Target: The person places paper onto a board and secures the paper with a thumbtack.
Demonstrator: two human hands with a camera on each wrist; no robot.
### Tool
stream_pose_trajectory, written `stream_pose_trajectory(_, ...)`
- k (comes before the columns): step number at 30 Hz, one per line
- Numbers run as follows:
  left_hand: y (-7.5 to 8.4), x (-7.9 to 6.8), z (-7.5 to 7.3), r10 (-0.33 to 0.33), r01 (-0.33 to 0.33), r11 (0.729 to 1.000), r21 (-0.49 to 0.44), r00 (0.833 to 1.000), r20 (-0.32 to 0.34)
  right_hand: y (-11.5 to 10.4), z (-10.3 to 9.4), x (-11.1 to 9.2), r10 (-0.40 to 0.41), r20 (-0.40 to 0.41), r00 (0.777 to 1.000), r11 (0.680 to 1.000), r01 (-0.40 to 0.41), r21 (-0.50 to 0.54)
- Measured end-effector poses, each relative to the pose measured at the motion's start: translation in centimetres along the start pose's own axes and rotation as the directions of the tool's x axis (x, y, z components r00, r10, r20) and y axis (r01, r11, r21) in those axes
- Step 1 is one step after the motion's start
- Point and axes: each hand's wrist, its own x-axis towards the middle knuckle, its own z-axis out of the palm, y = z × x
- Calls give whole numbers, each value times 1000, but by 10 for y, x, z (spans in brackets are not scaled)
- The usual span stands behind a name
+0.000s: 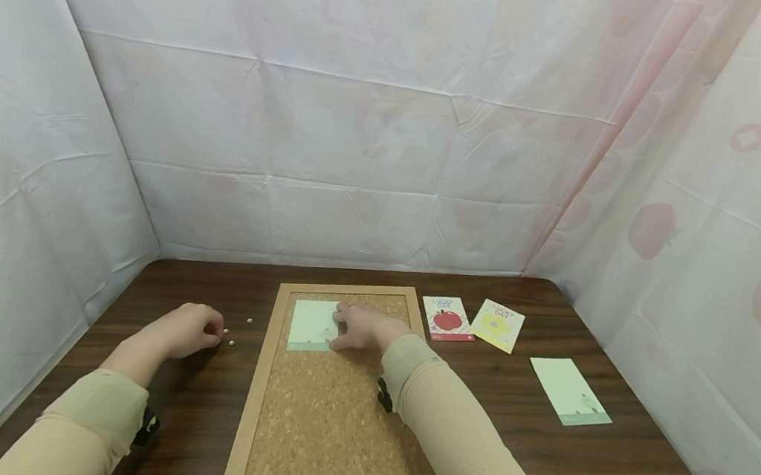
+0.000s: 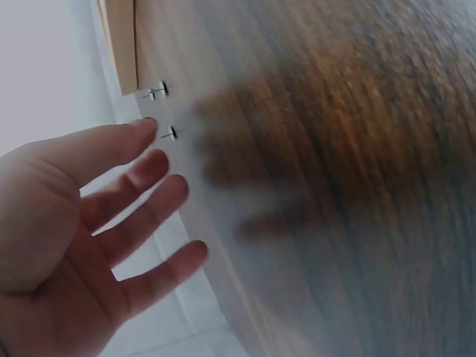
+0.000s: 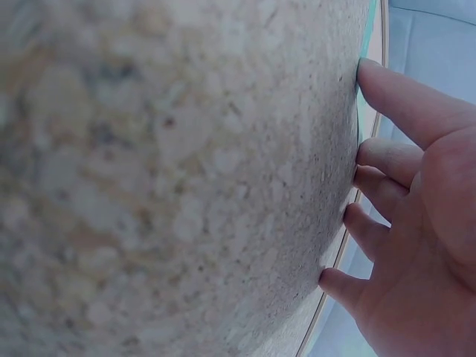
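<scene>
A pale green card (image 1: 312, 326) lies at the upper left of the framed corkboard (image 1: 326, 412). My right hand (image 1: 365, 329) is at the card's right edge. In the right wrist view, its fingers (image 3: 366, 227) are spread with the tips at the cork, and the thumb meets the card's green edge. Left of the board, my left hand (image 1: 189, 329) hovers low over the table beside several small thumbtacks (image 1: 232, 343). The left wrist view shows its fingers (image 2: 149, 219) apart and loosely bent, with one thumbtack (image 2: 172, 133) just beyond the thumb tip.
Right of the board lie a card with a red apple (image 1: 448, 320), a yellow card (image 1: 497, 326) and another pale green card (image 1: 566, 386). They rest on the dark wooden table (image 1: 603, 471). White printed curtains (image 1: 361, 139) close off the back and sides.
</scene>
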Motion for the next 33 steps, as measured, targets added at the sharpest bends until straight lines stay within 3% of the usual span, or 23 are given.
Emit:
stream_pose_trajectory(5,4,4,-2,79,-81,997,-12,988,-131,0,0,0,9,0,1000,1000,-9,5)
stream_pose_trajectory(11,17,9,-5,143,-158,987,-28,948,-284,0,0,0,2,-2,1000,1000,-2,-5)
stream_pose_trajectory(15,27,11,-6,186,-207,978,-12,900,-394,-1,0,0,-10,-3,1000,1000,10,-4)
stream_pose_trajectory(21,42,12,-8,265,-307,952,8,806,-530,-2,0,-1,-19,-4,1000,1000,19,0)
stream_pose_trajectory(24,49,12,-9,279,-355,935,-24,775,-567,-1,0,-2,-13,-4,1000,1000,13,1)
stream_pose_trajectory(28,59,13,-11,274,-410,906,-110,763,-585,-1,1,-1,-6,-3,1000,1000,6,-1)
stream_pose_trajectory(33,71,13,-14,254,-432,881,-196,778,-574,0,2,-1,7,-5,1000,1000,-7,-4)
